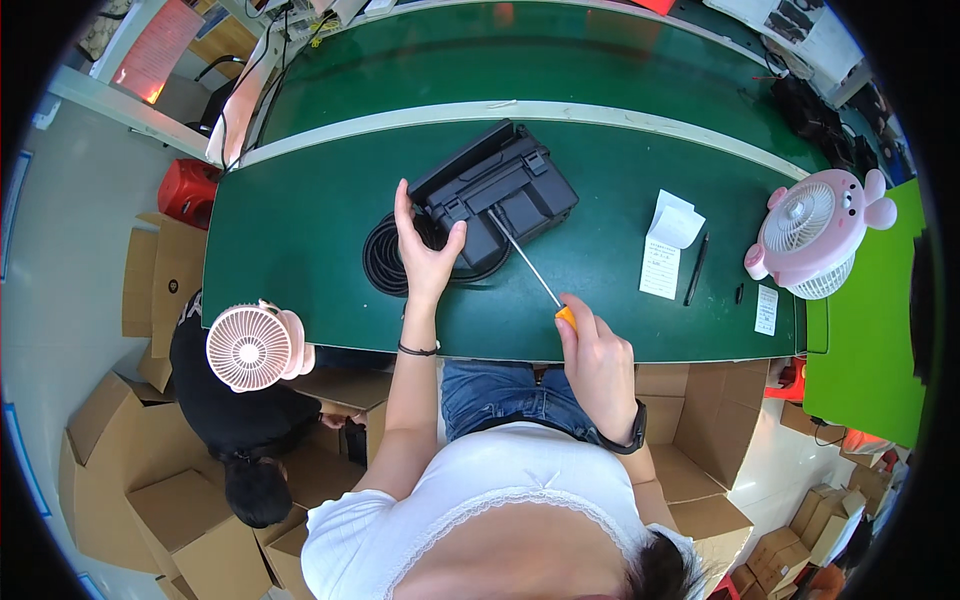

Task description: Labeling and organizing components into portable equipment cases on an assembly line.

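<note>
1 black case at 12 o'clock on green bench; left hand at its 8 o'clock, fingers spread apart; right hand at 5 o'clock, fingers clamped on 1 screwdriver.

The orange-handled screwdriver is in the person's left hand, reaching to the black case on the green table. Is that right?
Not quite: the head view shows the orange-handled screwdriver in the person's right hand, not the left hand, which is spread at the black case. The rest stands: the screwdriver reaches to that case on the green table.
</note>
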{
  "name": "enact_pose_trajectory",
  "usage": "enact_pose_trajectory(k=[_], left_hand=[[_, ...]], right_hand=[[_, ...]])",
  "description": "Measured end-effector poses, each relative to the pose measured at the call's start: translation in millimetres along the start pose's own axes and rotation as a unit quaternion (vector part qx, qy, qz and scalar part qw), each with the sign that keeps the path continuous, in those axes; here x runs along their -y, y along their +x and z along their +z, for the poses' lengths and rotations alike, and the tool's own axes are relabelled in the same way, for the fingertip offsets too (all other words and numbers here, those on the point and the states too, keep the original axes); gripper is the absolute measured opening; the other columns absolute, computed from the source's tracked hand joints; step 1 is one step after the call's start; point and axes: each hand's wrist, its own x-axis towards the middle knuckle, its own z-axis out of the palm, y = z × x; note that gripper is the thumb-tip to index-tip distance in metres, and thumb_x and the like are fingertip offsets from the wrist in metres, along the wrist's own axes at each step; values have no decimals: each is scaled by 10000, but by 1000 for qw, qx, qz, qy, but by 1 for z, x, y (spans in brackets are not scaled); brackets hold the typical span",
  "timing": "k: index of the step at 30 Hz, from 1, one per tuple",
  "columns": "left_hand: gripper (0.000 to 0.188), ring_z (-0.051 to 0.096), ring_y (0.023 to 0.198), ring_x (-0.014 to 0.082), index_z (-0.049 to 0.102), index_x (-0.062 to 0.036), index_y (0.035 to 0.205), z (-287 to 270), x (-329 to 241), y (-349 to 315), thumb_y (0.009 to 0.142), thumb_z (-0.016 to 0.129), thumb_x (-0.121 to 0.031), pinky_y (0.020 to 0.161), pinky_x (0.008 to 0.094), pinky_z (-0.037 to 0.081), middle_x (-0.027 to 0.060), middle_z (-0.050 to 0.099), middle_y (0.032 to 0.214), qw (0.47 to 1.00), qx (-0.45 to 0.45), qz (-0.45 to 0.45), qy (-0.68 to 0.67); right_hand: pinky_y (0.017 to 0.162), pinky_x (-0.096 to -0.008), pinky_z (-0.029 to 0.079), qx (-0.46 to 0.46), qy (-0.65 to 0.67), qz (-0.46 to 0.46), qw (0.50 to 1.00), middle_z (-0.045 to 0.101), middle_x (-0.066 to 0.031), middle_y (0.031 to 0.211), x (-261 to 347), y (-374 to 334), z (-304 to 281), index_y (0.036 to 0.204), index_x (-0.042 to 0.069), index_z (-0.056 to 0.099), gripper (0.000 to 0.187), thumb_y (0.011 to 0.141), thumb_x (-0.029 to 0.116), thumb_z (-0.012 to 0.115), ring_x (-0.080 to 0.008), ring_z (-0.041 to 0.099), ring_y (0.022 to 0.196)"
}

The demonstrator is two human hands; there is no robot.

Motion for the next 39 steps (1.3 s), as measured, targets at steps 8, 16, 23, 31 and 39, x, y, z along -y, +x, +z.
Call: enact_pose_trajectory(k=[8,16,23,31,39], left_hand=[[949,383,1362,338,261,-52,1522,1,0,1,741,797,-116,1169,429,261,224,387,1465,1000,-1,2,-13],[955,387,1353,326,269,-48,1518,0,1,-1,729,803,-119,1168,422,261,206,392,1458,1000,-5,5,-14],[948,415,1326,317,279,-44,1514,0,-1,-1,725,801,-113,1157,416,280,202,418,1437,1000,-6,16,-10],[932,427,1317,305,299,-26,1504,0,0,-1,721,799,-105,1146,416,297,201,428,1430,1000,-13,21,-18],[934,452,1290,302,307,3,1486,1,-4,-6,701,805,-92,1131,412,322,197,447,1404,998,-18,53,-12]], right_hand=[[537,-401,541,-29,44,3,999,640,-167,794,-2,-5,9,1196,38,582,247,964,124,592,-338,644,620],[586,-426,545,6,75,28,997,649,-197,877,-1,-8,8,1198,32,576,232,979,106,557,-371,653,698],[691,-458,544,46,179,80,979,657,-239,994,-6,-11,10,1202,12,558,223,1000,86,499,-420,653,819],[692,-432,540,39,166,66,983,661,-229,1010,-9,-9,14,1223,13,544,274,972,118,580,-401,661,829],[649,-351,508,163,258,95,948,649,-161,827,-39,-2,-4,1236,40,573,336,931,155,655,-292,645,709]])
